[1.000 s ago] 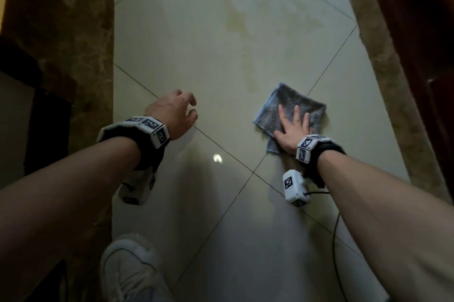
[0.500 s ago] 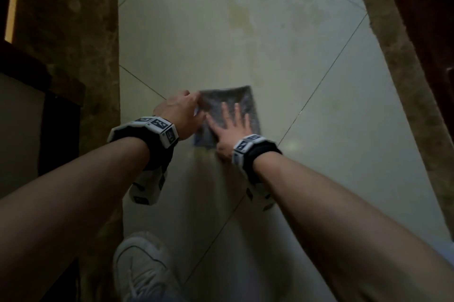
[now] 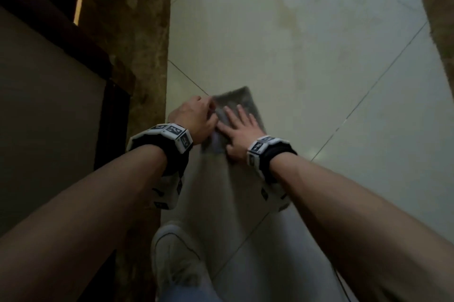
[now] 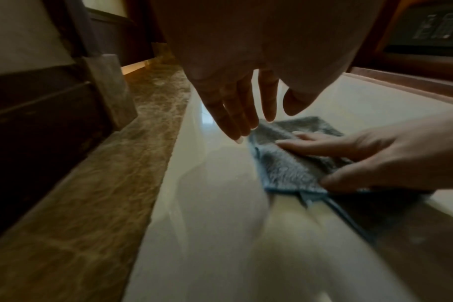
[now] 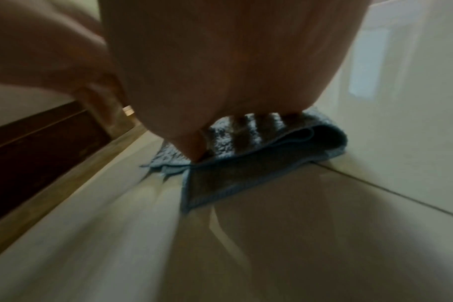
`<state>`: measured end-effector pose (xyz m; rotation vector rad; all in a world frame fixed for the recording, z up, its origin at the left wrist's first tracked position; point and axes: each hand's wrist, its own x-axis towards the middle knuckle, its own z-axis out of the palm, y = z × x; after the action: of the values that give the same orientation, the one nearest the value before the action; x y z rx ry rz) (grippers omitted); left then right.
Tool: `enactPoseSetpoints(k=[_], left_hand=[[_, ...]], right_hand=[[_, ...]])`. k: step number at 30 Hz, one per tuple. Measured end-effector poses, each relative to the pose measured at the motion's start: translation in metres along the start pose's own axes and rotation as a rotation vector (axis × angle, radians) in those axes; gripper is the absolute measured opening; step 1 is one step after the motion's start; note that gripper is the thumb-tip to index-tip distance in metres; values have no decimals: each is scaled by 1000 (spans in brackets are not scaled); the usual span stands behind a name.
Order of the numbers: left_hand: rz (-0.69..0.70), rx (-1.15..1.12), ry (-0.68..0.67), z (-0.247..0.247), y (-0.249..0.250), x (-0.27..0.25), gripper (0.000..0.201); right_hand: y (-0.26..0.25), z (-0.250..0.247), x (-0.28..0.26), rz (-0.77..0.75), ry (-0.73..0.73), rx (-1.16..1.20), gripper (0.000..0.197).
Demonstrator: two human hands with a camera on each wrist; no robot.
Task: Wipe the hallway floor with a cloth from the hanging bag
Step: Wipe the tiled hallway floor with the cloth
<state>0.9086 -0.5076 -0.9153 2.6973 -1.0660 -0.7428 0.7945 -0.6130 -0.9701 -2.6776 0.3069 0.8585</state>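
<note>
Head view: flat right hand (image 3: 242, 129) presses folded grey-blue cloth (image 3: 245, 100); left hand (image 3: 194, 117) open, empty.

The cloth (image 4: 295, 163) is grey-blue with a bluer hem; the floor (image 3: 307, 55) is pale cream tile (yellowish stain at twelve o'clock), its border (image 3: 137, 31) mottled brown marble; the shoe (image 3: 177, 257) white.
</note>
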Motion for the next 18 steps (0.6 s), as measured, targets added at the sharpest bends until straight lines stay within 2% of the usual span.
enactPoseSetpoints(k=[3,5,7,9,14,16,18], left_hand=[[-40,-20,43,-5,-21,-7,30],[-71,-61,75,-9,-36,-9,30],[-99,-119,114,-12,-48,-12,28],[-122,-157,145,-13,-57,-16,28],[-147,-207,136,-9,-73,-28,27],[-146,-198,131,-8,-78,-32,28],[-145,-180,129,-9,-82,-35,29]], right_hand=[[-1,-12,10,199,45,134,83],[-21,-12,19,300,51,207,85],[-49,-8,27,339,55,255,86],[-75,-5,35,239,33,211,83],[-101,6,45,-197,-50,-154,64],[-88,-1,50,-277,-57,-253,69],[-68,-13,52,-260,-29,-238,71]])
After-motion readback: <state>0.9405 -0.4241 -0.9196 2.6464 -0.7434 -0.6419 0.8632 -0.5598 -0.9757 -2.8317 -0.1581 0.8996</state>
